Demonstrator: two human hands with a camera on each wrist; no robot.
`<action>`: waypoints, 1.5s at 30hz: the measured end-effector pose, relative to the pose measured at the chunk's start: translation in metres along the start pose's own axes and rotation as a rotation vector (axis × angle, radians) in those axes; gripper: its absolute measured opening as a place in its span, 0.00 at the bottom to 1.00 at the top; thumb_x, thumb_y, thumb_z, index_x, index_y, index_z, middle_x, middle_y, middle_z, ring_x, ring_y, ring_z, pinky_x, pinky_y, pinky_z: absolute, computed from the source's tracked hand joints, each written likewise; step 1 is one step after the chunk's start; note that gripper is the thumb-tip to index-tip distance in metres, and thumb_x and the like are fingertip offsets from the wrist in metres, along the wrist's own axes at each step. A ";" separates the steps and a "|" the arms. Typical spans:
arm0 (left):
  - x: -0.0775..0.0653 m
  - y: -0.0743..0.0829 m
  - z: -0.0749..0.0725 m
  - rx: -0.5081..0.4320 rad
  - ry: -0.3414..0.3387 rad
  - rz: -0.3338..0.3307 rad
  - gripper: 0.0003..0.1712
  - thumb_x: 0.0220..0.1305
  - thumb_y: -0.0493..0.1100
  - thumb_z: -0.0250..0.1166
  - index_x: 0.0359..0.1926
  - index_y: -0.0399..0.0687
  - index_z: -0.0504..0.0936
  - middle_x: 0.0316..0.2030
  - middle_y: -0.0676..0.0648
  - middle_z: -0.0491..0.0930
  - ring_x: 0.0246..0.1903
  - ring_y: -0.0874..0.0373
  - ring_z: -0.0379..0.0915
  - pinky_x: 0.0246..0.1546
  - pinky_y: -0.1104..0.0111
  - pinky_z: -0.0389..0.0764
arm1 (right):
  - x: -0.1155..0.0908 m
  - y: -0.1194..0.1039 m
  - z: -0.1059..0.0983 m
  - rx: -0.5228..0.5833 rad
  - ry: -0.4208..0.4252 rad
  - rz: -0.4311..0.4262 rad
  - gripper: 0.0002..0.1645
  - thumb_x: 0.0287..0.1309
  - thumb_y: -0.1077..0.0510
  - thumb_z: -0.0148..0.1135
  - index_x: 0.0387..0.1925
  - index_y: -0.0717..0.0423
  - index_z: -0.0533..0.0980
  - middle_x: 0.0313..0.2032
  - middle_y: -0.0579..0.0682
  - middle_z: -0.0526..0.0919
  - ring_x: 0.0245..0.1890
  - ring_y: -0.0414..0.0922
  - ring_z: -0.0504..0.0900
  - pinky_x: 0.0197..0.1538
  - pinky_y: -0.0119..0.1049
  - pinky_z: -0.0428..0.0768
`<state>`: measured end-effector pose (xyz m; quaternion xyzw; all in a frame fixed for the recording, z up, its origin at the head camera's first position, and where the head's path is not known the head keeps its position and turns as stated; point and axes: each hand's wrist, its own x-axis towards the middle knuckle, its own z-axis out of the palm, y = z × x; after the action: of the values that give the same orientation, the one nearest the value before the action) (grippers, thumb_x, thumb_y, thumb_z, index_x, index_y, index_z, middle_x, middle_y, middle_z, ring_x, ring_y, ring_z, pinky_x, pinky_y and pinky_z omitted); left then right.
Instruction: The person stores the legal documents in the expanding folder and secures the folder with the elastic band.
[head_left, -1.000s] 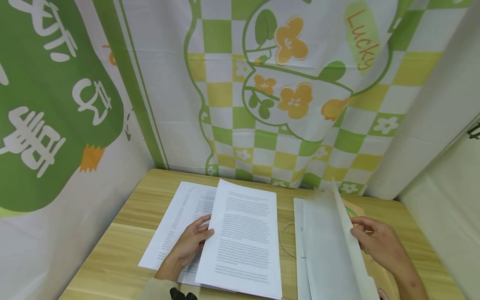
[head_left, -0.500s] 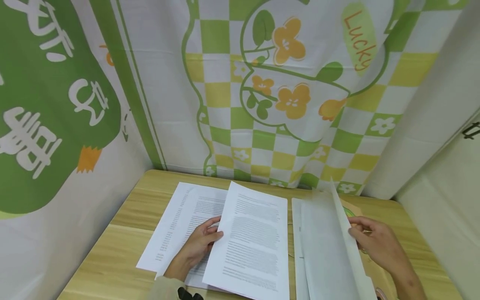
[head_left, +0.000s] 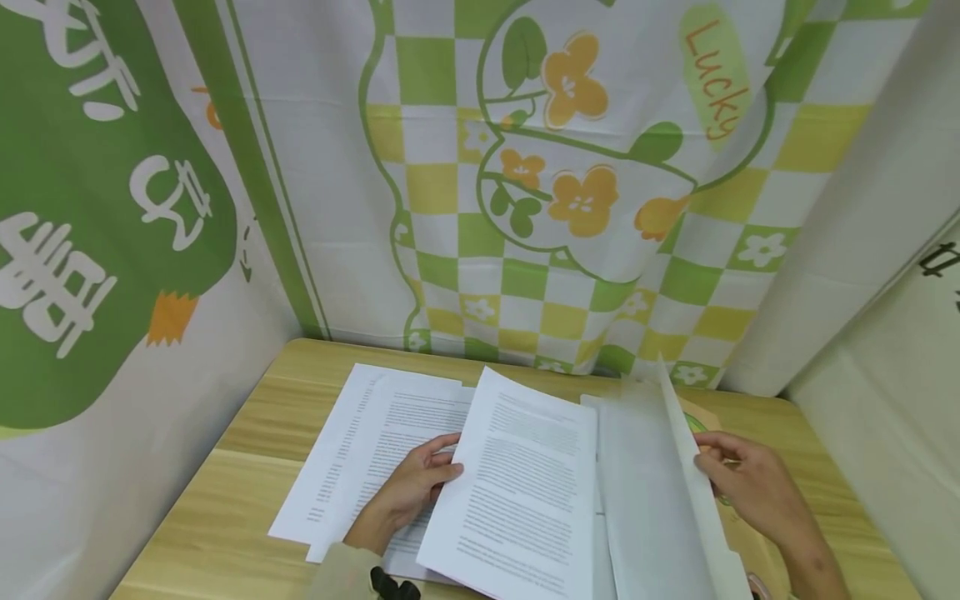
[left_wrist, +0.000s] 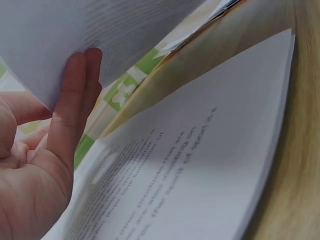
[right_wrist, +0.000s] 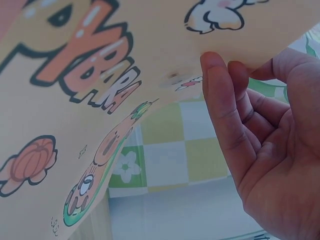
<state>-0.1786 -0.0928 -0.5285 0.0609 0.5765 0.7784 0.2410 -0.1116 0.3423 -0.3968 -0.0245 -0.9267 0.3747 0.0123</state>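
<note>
Printed sheets of paper (head_left: 517, 492) stand raised off the table, their left edge pinched between the thumb and fingers of my left hand (head_left: 416, 487). In the left wrist view, the thumb and fingers are on either side of the lifted paper (left_wrist: 125, 35). Beneath lie more printed pages (head_left: 352, 450), slightly fanned. On the right is a file folder (head_left: 648, 492) with a pale inner sheet. Its cover is held up at the outer edge by my right hand (head_left: 753, 487). The right wrist view shows the cover's peach outside (right_wrist: 30, 120) with cartoon capybara and lettering print.
The wooden table (head_left: 225, 475) carries everything. Behind it hangs a green, yellow and white checked curtain (head_left: 517, 275), close to the table's back edge. Pale cloth (head_left: 885, 358) hangs along the right side.
My left hand has moved to the right with the raised sheets, which now overlap the folder's left edge. More of the pages beneath shows. The right hand still holds the cover up.
</note>
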 end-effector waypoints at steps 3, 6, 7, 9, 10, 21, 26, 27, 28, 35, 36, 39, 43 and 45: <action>0.002 -0.002 0.001 0.001 0.000 -0.006 0.36 0.71 0.32 0.63 0.76 0.35 0.62 0.55 0.36 0.82 0.44 0.48 0.85 0.38 0.63 0.86 | 0.000 0.000 0.000 0.001 0.000 -0.003 0.25 0.73 0.53 0.58 0.64 0.65 0.76 0.33 0.51 0.79 0.30 0.41 0.82 0.22 0.35 0.72; 0.002 -0.002 0.003 0.006 -0.004 -0.001 0.36 0.71 0.32 0.63 0.76 0.35 0.62 0.55 0.36 0.82 0.44 0.48 0.85 0.37 0.63 0.86 | 0.000 0.001 0.001 0.005 0.001 -0.011 0.25 0.73 0.53 0.58 0.63 0.66 0.76 0.33 0.50 0.79 0.29 0.41 0.82 0.21 0.35 0.72; 0.002 -0.002 0.003 0.008 -0.004 0.000 0.35 0.71 0.32 0.64 0.76 0.35 0.63 0.55 0.36 0.82 0.44 0.48 0.85 0.38 0.63 0.86 | 0.000 0.001 0.001 0.007 0.002 -0.012 0.25 0.73 0.54 0.58 0.63 0.66 0.76 0.33 0.50 0.79 0.29 0.41 0.83 0.21 0.35 0.72; 0.002 -0.002 0.004 0.010 -0.004 0.001 0.36 0.71 0.33 0.64 0.76 0.36 0.63 0.55 0.36 0.82 0.44 0.48 0.85 0.38 0.63 0.86 | 0.000 0.001 0.001 0.007 0.005 -0.014 0.25 0.73 0.54 0.58 0.63 0.65 0.77 0.33 0.50 0.79 0.29 0.41 0.83 0.21 0.35 0.72; 0.002 -0.001 0.004 0.011 -0.006 0.003 0.36 0.71 0.33 0.64 0.76 0.36 0.63 0.55 0.36 0.82 0.44 0.47 0.85 0.38 0.63 0.86 | 0.000 0.002 0.002 0.006 0.004 -0.017 0.25 0.73 0.54 0.58 0.63 0.66 0.77 0.32 0.50 0.79 0.29 0.41 0.83 0.21 0.35 0.72; -0.002 0.002 0.006 0.006 -0.053 0.016 0.36 0.71 0.33 0.63 0.76 0.34 0.62 0.56 0.35 0.81 0.44 0.50 0.85 0.38 0.64 0.86 | 0.000 -0.001 0.000 0.008 -0.006 0.005 0.25 0.73 0.53 0.57 0.64 0.64 0.76 0.33 0.50 0.79 0.30 0.42 0.83 0.22 0.36 0.73; -0.002 0.002 0.009 0.022 -0.066 0.012 0.35 0.71 0.33 0.63 0.75 0.34 0.62 0.56 0.35 0.81 0.43 0.50 0.85 0.37 0.65 0.85 | 0.000 -0.001 0.000 0.011 -0.012 0.022 0.26 0.73 0.52 0.57 0.64 0.63 0.76 0.34 0.51 0.79 0.32 0.43 0.83 0.23 0.36 0.73; -0.002 0.002 0.010 0.027 -0.067 0.018 0.35 0.71 0.33 0.63 0.75 0.33 0.62 0.56 0.35 0.81 0.43 0.50 0.85 0.37 0.65 0.85 | 0.000 -0.001 0.000 0.011 -0.013 0.024 0.26 0.73 0.52 0.57 0.65 0.63 0.76 0.35 0.51 0.79 0.32 0.43 0.83 0.23 0.36 0.73; -0.001 0.002 0.010 0.030 -0.066 0.019 0.35 0.71 0.33 0.63 0.75 0.34 0.63 0.57 0.35 0.81 0.43 0.50 0.85 0.37 0.65 0.85 | 0.000 -0.001 0.000 0.012 -0.013 0.023 0.26 0.73 0.52 0.57 0.64 0.63 0.76 0.34 0.51 0.79 0.32 0.43 0.83 0.23 0.36 0.73; 0.007 0.003 0.016 0.054 -0.061 0.031 0.34 0.71 0.33 0.63 0.74 0.34 0.65 0.56 0.35 0.82 0.44 0.49 0.84 0.39 0.64 0.84 | 0.000 0.000 0.000 0.006 -0.006 0.012 0.26 0.73 0.53 0.57 0.64 0.65 0.76 0.35 0.51 0.79 0.32 0.43 0.83 0.24 0.36 0.74; 0.008 0.003 0.017 0.054 -0.059 0.030 0.33 0.71 0.33 0.63 0.74 0.34 0.65 0.56 0.35 0.82 0.45 0.49 0.84 0.39 0.64 0.84 | -0.001 0.000 0.000 0.006 -0.007 0.010 0.26 0.73 0.53 0.57 0.64 0.65 0.76 0.35 0.52 0.79 0.32 0.43 0.84 0.24 0.36 0.74; 0.013 0.002 0.021 0.053 -0.053 0.028 0.33 0.71 0.32 0.63 0.74 0.35 0.66 0.56 0.35 0.82 0.45 0.48 0.84 0.39 0.64 0.84 | -0.001 0.000 0.000 0.008 -0.012 0.007 0.26 0.74 0.53 0.57 0.65 0.65 0.75 0.36 0.52 0.79 0.33 0.43 0.84 0.25 0.36 0.74; 0.018 0.001 0.025 0.036 -0.053 0.030 0.33 0.71 0.32 0.63 0.74 0.34 0.65 0.56 0.35 0.82 0.44 0.49 0.84 0.39 0.64 0.84 | -0.002 0.000 0.000 0.011 -0.013 0.008 0.27 0.73 0.52 0.57 0.64 0.66 0.75 0.36 0.52 0.80 0.33 0.44 0.85 0.24 0.36 0.74; 0.020 0.000 0.027 0.034 -0.054 0.032 0.33 0.71 0.32 0.63 0.74 0.33 0.65 0.55 0.35 0.82 0.44 0.49 0.84 0.39 0.64 0.84 | -0.001 0.000 0.001 0.012 -0.011 0.011 0.26 0.73 0.53 0.57 0.64 0.65 0.75 0.35 0.52 0.80 0.33 0.43 0.85 0.23 0.36 0.74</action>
<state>-0.1864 -0.0604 -0.5231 0.0953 0.5820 0.7701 0.2431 -0.1104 0.3418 -0.3974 -0.0275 -0.9243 0.3807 0.0052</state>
